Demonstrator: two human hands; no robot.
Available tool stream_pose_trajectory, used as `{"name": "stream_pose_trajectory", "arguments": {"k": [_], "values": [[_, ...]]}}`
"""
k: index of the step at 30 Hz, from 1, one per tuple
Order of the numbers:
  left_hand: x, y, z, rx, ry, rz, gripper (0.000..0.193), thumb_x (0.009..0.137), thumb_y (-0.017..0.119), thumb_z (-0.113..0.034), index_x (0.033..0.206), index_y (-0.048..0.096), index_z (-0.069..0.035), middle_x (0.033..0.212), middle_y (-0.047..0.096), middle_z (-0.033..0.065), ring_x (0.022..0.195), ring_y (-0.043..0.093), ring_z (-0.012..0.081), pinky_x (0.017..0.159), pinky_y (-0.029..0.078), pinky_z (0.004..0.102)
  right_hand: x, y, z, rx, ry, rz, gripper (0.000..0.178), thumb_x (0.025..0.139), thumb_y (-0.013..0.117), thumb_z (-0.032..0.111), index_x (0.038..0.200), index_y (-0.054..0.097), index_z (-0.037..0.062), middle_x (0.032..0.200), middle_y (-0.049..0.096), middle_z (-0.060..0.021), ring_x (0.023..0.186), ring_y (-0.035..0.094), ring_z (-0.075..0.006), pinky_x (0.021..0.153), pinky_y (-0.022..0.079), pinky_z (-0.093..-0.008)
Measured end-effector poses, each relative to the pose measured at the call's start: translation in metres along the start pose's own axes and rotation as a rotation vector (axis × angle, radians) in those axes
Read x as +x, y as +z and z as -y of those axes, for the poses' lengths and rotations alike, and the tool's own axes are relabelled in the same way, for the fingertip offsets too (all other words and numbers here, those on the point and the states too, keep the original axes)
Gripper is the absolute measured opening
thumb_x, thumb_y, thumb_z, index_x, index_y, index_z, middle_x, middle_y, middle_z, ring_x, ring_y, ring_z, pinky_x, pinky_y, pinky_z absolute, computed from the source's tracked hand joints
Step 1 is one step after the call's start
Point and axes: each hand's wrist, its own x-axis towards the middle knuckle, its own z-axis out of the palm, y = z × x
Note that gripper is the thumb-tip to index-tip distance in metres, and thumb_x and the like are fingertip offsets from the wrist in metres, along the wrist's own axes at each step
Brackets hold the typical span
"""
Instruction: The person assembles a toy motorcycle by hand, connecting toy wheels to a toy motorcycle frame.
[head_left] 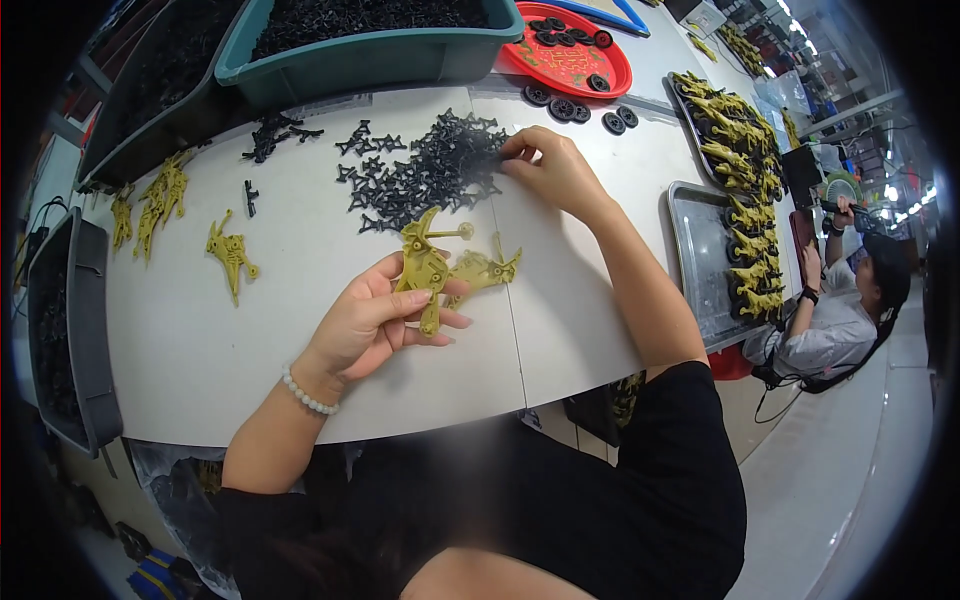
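My left hand (372, 312) holds an olive-yellow plastic toy part (422, 268) between thumb and fingers, with a thin rod sticking out at its upper right. Just behind it is a second olive-yellow part (485, 268), partly blurred; I cannot tell whether the fingers touch it or it lies on the table. My right hand (552, 172) is at the right edge of a pile of small black plastic pieces (425, 170), thumb and forefinger pinched together. Whatever sits between those fingertips is too small to make out.
On the left of the white table (300, 350) lie several more yellow parts (232, 256) and some loose black pieces (268, 138). A green bin (370, 62), a red tray (615, 75) and black wheels (562, 108) stand beyond. Metal trays (690, 250) hold yellow assemblies; a person sits at right.
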Motion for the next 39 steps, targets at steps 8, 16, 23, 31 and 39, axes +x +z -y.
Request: {"name": "stream_pose_trajectory", "arguments": {"k": [8, 16, 23, 31, 39], "values": [[-0.001, -0.001, -0.002, -0.044, -0.009, -0.006, 0.036, 0.089, 0.044, -0.006, 0.124, 0.036, 0.002, 0.110, 0.054, 0.0229, 0.090, 0.063, 0.0307, 0.070, 0.057, 0.0351, -0.039, -0.019, 0.007, 0.470, 0.283, 0.201, 0.020, 0.085, 0.061, 0.012, 0.098, 0.065, -0.0021, 0.086, 0.066, -0.0047, 0.073, 0.057, -0.0088, 0.069, 0.046, -0.0214], [-0.001, 0.001, 0.003, 0.069, 0.026, -0.050, 0.037, 0.090, 0.044, -0.007, 0.125, 0.035, 0.000, 0.108, 0.055, 0.0210, 0.090, 0.062, 0.0294, 0.071, 0.056, 0.0341, -0.061, -0.008, 0.035, 0.856, 0.316, 0.313, 0.024, 0.088, 0.056, 0.011, 0.106, 0.061, -0.0032, 0.089, 0.066, -0.0086, 0.074, 0.059, -0.0112, 0.070, 0.048, -0.0240], [-0.003, 0.001, 0.000, 0.074, 0.070, -0.065, 0.037, 0.090, 0.047, -0.007, 0.124, 0.034, -0.002, 0.104, 0.058, 0.0167, 0.089, 0.062, 0.0255, 0.076, 0.054, 0.0346, -0.058, 0.003, 0.066, 1.098, 0.235, 0.259, 0.014, 0.082, 0.058, 0.000, 0.096, 0.060, -0.0028, 0.083, 0.065, -0.0123, 0.072, 0.059, -0.0128, 0.068, 0.048, -0.0243], [-0.003, 0.001, -0.001, 0.068, 0.077, -0.106, 0.038, 0.090, 0.045, -0.007, 0.125, 0.032, -0.003, 0.103, 0.056, 0.0178, 0.087, 0.062, 0.0271, 0.074, 0.055, 0.0344, -0.068, 0.009, 0.069, 1.073, 0.331, 0.303, 0.009, 0.079, 0.060, -0.003, 0.088, 0.059, -0.0016, 0.081, 0.065, -0.0104, 0.073, 0.061, -0.0125, 0.066, 0.049, -0.0233], [-0.001, 0.002, 0.000, 0.072, 0.082, -0.122, 0.038, 0.090, 0.045, -0.008, 0.125, 0.032, -0.003, 0.103, 0.056, 0.0179, 0.087, 0.062, 0.0274, 0.074, 0.055, 0.0342, -0.070, 0.010, 0.073, 0.901, 0.300, 0.409, 0.013, 0.081, 0.060, -0.001, 0.093, 0.064, -0.0008, 0.082, 0.063, -0.0058, 0.075, 0.060, -0.0116, 0.070, 0.049, -0.0234]]}}
